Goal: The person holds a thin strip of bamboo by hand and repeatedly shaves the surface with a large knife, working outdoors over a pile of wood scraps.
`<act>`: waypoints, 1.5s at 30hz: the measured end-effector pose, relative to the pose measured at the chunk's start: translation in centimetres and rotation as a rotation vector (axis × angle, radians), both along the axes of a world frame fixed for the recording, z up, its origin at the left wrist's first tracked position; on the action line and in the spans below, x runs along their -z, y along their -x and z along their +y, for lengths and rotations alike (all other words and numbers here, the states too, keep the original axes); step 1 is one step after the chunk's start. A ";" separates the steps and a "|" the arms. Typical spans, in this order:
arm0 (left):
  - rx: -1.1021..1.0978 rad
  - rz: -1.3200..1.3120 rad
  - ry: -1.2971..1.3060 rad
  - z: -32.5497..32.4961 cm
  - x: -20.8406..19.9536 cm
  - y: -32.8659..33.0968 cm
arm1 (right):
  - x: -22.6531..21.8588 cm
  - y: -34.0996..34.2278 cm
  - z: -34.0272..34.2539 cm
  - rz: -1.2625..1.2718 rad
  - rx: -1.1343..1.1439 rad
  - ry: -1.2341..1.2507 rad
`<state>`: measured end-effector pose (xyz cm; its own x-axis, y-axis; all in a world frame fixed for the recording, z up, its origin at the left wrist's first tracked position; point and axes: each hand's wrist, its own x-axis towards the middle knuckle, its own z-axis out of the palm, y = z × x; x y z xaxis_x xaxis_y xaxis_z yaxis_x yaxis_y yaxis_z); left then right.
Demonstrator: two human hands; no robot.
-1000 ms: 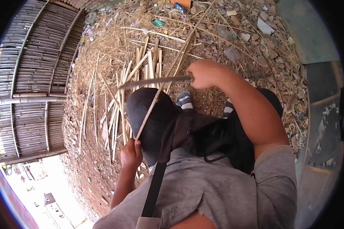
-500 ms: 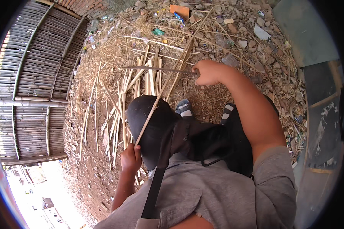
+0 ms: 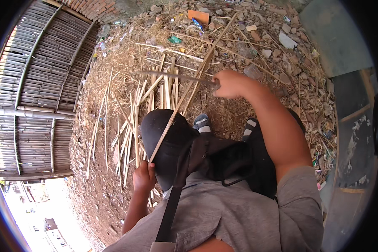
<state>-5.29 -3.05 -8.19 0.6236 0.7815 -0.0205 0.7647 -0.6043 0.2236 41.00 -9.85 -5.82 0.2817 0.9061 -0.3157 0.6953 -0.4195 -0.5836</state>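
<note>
The left hand [image 3: 144,177] is just on the near side of the left knee [image 3: 153,126]. Its fingers are closed around the low end of a long wood strip [image 3: 169,120], which runs over the left knee and on past it. The right hand [image 3: 232,84] is past the left knee, to its right. Its fingers are wrapped around the end of a long, thin blade [image 3: 176,76]. The blade is blurry and crosses the strip; I can't tell if they touch.

This looks like the part where the strip gets scraped or cut. I think the next move needs a steady strip and a blade kept well away from the left fingers.

A black thing [image 3: 206,153], maybe a bag, is right of the left knee; I can't see inside. A clear plastic thing [image 3: 253,72], far past the left knee and to its right, might be a box. I can't tell what it holds.
</note>
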 end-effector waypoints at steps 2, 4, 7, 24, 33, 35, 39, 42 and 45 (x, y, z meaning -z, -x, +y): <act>0.024 -0.029 0.020 0.2 0.2 0.3 | -0.6 2.6 0.2 -0.055 -0.190 0.042; 0.038 -0.026 0.053 0.9 0.2 0.8 | -1.5 2.1 -0.3 -0.036 -0.239 0.045; 0.067 -0.043 0.096 1.7 0.0 0.6 | -0.1 -1.6 -0.9 0.014 -0.191 -0.013; 0.039 -0.049 0.146 1.8 -0.6 0.5 | 0.8 -5.4 -1.6 0.131 0.337 -0.136; 0.055 -0.035 0.143 1.7 -0.2 0.9 | -0.9 -2.6 -1.5 0.017 -0.051 -0.006; 0.030 -0.029 0.103 2.0 0.1 0.4 | 1.0 -6.4 -2.0 0.015 0.207 -0.097; 0.015 -0.041 0.147 1.7 -0.2 0.4 | -0.9 -6.6 -1.8 0.259 0.464 -0.084; 0.045 -0.031 0.122 1.9 -0.2 0.6 | -0.9 -1.8 -1.1 0.065 0.209 -0.147; 0.063 -0.018 0.081 1.8 -0.8 0.5 | 0.3 -0.5 -0.9 -0.086 -0.127 -0.070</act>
<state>-5.81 -1.24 -7.44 0.6722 0.7371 -0.0697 0.7211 -0.6305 0.2871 41.52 -10.71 -6.08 0.1870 0.9551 -0.2299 0.7885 -0.2855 -0.5447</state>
